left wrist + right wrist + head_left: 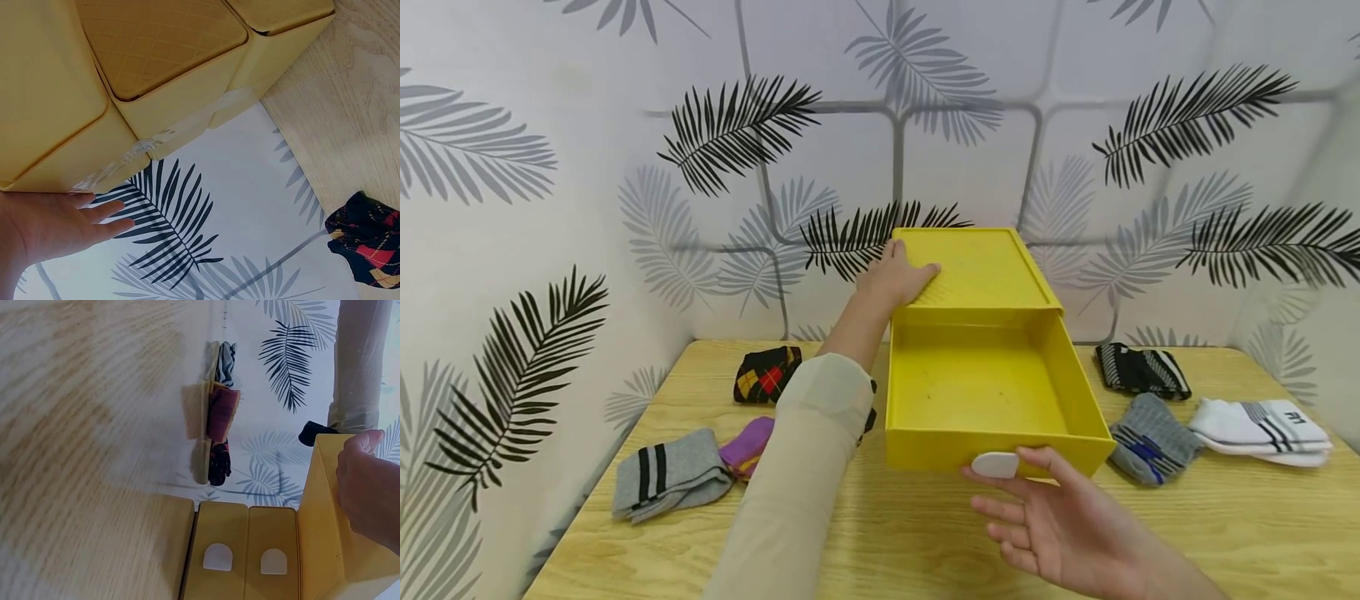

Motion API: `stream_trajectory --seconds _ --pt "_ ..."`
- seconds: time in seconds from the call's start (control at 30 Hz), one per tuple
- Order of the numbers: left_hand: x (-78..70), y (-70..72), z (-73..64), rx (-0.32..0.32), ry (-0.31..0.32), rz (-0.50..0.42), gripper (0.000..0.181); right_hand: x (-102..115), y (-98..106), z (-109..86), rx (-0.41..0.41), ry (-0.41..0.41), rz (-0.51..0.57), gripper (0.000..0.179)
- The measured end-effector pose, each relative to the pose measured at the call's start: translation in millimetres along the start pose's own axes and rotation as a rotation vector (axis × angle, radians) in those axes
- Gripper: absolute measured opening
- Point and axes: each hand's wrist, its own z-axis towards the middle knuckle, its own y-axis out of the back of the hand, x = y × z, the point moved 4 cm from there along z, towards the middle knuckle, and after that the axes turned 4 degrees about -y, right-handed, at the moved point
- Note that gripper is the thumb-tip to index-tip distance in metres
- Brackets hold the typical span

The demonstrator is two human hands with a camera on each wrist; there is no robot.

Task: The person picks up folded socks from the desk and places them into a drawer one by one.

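A yellow drawer box (970, 267) stands on the table with its top drawer (970, 392) pulled out toward me. My left hand (891, 275) rests on the top at the left edge, thumb on the lid. In the left wrist view its straight fingers lie against the yellow side wall (181, 94). My right hand (1060, 517) pinches the white handle (995, 464) on the drawer front, thumb at its right end and index finger below; the other fingers hang free. The right wrist view shows two lower drawers with white pulls (217, 557).
Left of the box lie folded socks: black argyle (767, 375), purple (748, 446) and grey striped (670, 475). My left sleeve partly hides a dark one. On the right are black-and-white (1142, 371), grey-blue (1153, 442) and white (1262, 429) socks. A leaf-patterned wall covering (955, 167) stands behind.
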Motion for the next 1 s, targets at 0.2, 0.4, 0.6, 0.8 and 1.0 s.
stream_trajectory --seconds 0.2,0.4,0.6,0.8,1.0 --pt "-1.5 0.2 -0.7 -0.002 -0.004 0.005 0.081 2.3 -0.1 -2.0 -0.001 -0.003 0.004 0.059" --pt "-1.9 0.7 -1.2 -0.013 -0.012 0.002 0.08 2.5 1.3 -3.2 -0.017 -0.009 0.018 0.058" --pt "-3.6 0.6 -2.7 0.005 -0.008 -0.004 0.08 2.7 2.7 -4.8 -0.016 -0.001 0.019 0.058" --pt "-3.4 1.2 -2.6 -0.006 -0.003 -0.007 0.079 2.8 3.5 -6.3 -0.025 0.001 0.027 0.057" --pt "-2.4 1.0 -2.3 -0.011 -0.002 -0.008 0.079 2.5 3.5 -6.3 -0.012 0.005 0.007 0.058"
